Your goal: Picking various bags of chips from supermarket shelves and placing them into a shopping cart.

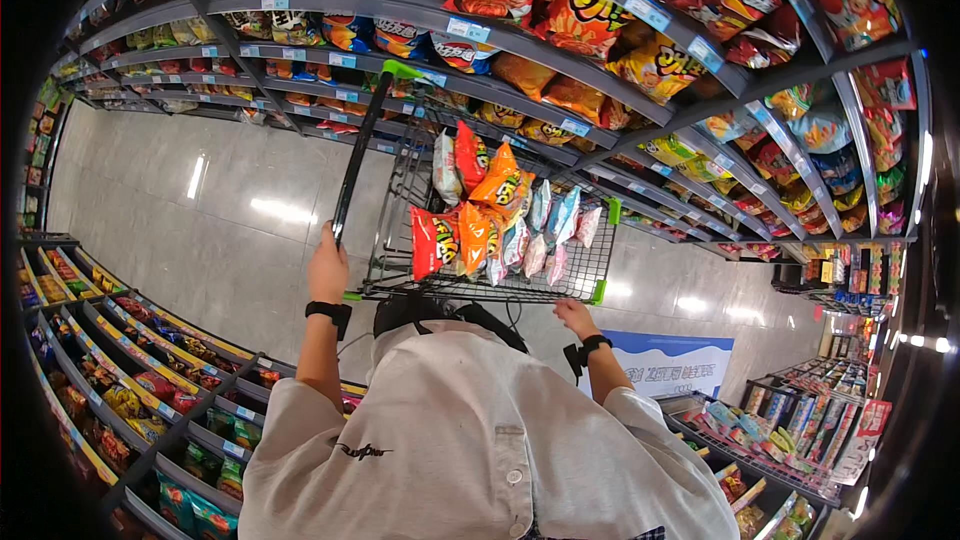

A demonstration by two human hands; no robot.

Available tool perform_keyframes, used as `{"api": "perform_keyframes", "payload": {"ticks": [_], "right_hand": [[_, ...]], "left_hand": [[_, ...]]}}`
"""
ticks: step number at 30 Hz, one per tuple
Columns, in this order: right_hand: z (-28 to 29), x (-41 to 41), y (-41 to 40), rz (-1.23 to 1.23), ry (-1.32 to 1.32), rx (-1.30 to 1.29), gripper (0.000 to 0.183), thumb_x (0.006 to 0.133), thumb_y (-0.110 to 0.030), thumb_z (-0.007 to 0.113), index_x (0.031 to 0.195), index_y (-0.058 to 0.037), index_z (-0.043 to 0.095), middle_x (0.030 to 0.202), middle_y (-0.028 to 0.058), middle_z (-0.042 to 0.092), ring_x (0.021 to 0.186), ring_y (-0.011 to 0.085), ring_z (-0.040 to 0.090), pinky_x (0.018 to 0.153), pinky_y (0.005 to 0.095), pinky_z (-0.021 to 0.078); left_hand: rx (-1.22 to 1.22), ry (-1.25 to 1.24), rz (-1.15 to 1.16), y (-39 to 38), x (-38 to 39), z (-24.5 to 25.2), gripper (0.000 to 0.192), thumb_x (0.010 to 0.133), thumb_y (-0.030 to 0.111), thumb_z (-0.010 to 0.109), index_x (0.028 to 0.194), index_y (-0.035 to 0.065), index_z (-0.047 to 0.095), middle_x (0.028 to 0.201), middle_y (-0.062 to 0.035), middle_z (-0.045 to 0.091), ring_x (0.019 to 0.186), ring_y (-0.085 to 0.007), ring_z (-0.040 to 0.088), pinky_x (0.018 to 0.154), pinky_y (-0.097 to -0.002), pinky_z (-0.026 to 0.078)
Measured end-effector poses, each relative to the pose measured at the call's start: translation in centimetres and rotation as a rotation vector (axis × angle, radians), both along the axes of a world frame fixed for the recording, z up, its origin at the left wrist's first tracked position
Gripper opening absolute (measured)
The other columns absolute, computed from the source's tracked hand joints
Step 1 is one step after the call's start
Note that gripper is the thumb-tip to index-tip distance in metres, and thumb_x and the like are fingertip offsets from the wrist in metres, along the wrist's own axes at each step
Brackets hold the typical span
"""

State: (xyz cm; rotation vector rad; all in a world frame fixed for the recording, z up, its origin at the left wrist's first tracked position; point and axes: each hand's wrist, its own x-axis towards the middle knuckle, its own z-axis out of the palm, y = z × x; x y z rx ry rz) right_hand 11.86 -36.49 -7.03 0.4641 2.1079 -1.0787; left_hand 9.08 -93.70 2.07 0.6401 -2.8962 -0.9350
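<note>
A wire shopping cart point(495, 289) with green plastic corners stands sideways before me. My left hand point(328, 268) is wrapped around the near end of its black push handle point(364, 142). My right hand point(576, 317), fingers curled, is at the cart's near rim by a green corner; whether it grips the rim is not clear. In the basket lie red snack bags point(433, 244), orange snack bags point(499, 180) and several smaller pale bags point(562, 217). Both wrists wear black bands.
Tall shelves point(540, 105) packed with snack bags run along the cart's far side. Lower shelves point(150, 360) with packets curve round at lower left. Grey tiled floor point(225, 172) stretches left. A blue and white floor sign point(667, 360) and a wire display bin point(757, 442) are at right.
</note>
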Motion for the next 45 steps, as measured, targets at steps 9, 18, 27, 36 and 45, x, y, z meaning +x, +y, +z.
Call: {"api": "perform_keyframes", "payload": {"ticks": [9, 18, 27, 36, 45], "right_hand": [[-3.8, 0.4, -2.2, 0.131, 0.338, -0.043, 0.032, 0.089, -0.028, 0.059, 0.112, -0.0075, 0.065, 0.083, -0.0006, 0.066, 0.072, 0.0100, 0.058, 0.062, 0.0267, 0.0452], [-3.0, 9.7, -2.6, -0.401, 0.069, -0.267, 0.028, 0.090, -0.014, 0.048, 0.113, -0.0057, 0.061, 0.090, 0.0104, 0.069, 0.071, 0.0154, 0.064, 0.062, 0.0279, 0.0495], [-8.6, 5.2, -12.4, -0.245, 0.178, -0.253, 0.026, 0.097, -0.021, 0.046, 0.110, -0.0035, 0.060, 0.081, 0.0121, 0.068, 0.068, 0.0166, 0.065, 0.057, 0.0287, 0.0497], [-5.5, -12.6, -36.3, 0.333, 0.708, 0.053, 0.032, 0.085, -0.026, 0.057, 0.109, -0.0055, 0.061, 0.096, 0.0196, 0.066, 0.092, 0.0379, 0.063, 0.079, 0.0440, 0.0506], [4.9, -26.4, -56.9, 0.358, 0.685, 0.406, 0.058, 0.083, -0.007, 0.056, 0.135, -0.0336, 0.049, 0.155, 0.0121, 0.021, 0.118, 0.0376, 0.053, 0.096, 0.0442, 0.0463]], "left_hand": [[-0.256, -0.136, 0.236, -4.6, 5.4, 0.8, 0.060, 0.096, 0.038, 0.046, 0.146, 0.0103, 0.029, 0.107, -0.0241, 0.058, 0.084, -0.0433, 0.061, 0.072, -0.0505, 0.049], [-0.340, -0.241, 0.349, -13.2, 9.1, -2.2, 0.041, 0.094, 0.027, 0.048, 0.129, 0.0086, 0.037, 0.099, -0.0243, 0.059, 0.088, -0.0434, 0.061, 0.076, -0.0520, 0.049], [-0.304, -0.031, 0.232, -24.0, 6.7, -1.3, 0.035, 0.090, 0.023, 0.055, 0.121, 0.0096, 0.046, 0.089, -0.0230, 0.063, 0.079, -0.0436, 0.062, 0.067, -0.0528, 0.049], [-0.147, 0.010, 0.058, -29.4, 1.6, 0.9, 0.035, 0.092, 0.018, 0.054, 0.123, 0.0032, 0.044, 0.092, -0.0254, 0.063, 0.084, -0.0457, 0.060, 0.070, -0.0520, 0.047], [-0.076, -0.011, -0.082, -34.6, -0.9, 0.2, 0.045, 0.086, 0.008, 0.052, 0.127, -0.0019, 0.037, 0.103, -0.0309, 0.058, 0.091, -0.0491, 0.056, 0.074, -0.0518, 0.046]]}}
